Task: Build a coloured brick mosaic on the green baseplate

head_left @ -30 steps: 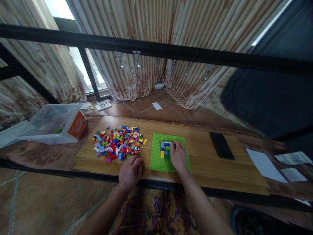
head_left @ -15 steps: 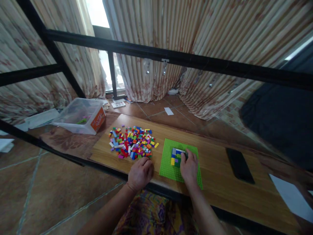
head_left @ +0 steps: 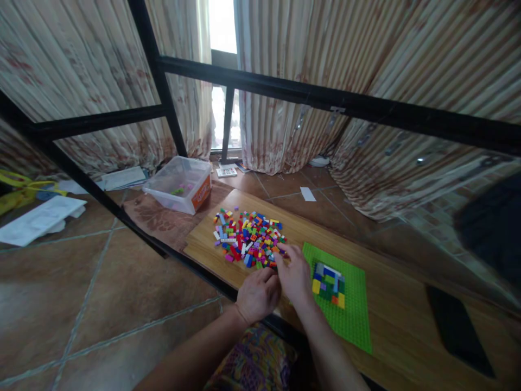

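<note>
Wooden board (head_left: pixel 393 307), bricks (head_left: pixel 253 238), baseplate (head_left: pixel 355 326), likely phone (head_left: pixel 459 328)

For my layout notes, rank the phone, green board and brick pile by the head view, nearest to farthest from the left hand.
1. Brick pile: just beyond the left hand.
2. Green board: to the right.
3. Phone: far right, past the board.

White glare fills the window (head_left: pixel 223 24) while the rest looks dim, blurred toward the right.
</note>
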Motion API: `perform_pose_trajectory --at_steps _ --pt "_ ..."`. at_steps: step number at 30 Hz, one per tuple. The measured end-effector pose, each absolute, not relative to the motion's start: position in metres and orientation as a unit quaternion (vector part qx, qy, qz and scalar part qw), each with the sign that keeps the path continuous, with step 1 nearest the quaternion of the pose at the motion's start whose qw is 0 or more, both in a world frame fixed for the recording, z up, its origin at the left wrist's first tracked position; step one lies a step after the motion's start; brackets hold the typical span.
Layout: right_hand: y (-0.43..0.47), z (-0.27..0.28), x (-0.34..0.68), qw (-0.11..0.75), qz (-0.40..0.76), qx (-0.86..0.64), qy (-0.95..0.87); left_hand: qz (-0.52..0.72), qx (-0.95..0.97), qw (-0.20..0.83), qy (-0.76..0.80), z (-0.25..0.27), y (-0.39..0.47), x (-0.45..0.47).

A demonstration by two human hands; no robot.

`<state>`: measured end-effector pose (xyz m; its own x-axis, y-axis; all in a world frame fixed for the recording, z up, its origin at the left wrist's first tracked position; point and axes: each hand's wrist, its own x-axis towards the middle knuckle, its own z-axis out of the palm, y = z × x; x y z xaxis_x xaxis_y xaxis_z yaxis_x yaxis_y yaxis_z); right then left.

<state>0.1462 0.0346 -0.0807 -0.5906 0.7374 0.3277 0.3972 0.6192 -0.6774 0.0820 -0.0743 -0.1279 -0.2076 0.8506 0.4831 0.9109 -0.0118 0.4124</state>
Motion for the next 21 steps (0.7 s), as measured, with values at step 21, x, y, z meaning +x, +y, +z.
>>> perform_pose_trajectory --at_steps 21 --pt "0.013 -0.074 0.162 0.354 0.447 -0.399 -0.718 -0.344 -0.647 0.022 -0.68 -0.124 -0.074 0.076"
